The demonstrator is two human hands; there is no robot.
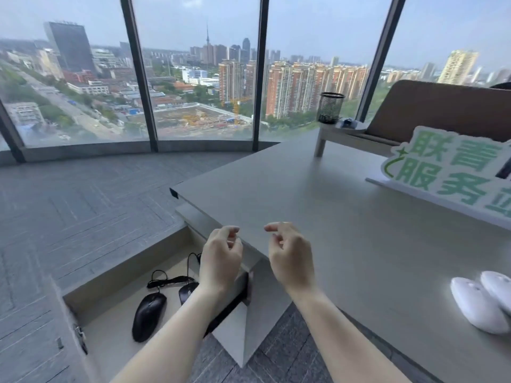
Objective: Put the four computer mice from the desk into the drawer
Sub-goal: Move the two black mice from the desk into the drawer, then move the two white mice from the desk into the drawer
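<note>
On the grey desk point(318, 194), 2 white mice point(481, 302) lie beside tall windows point(199, 67).

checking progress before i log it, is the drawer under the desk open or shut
Open. The pale grey drawer is pulled out beside the grey desk, its inside exposed, with two black corded mice, and, lying in it.

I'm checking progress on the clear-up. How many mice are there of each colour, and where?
Black mice: 2, in the open drawer (one, another partly hidden behind the left forearm)
White mice: 2, on the desk (one, one at the frame edge)
Total: 4
</note>
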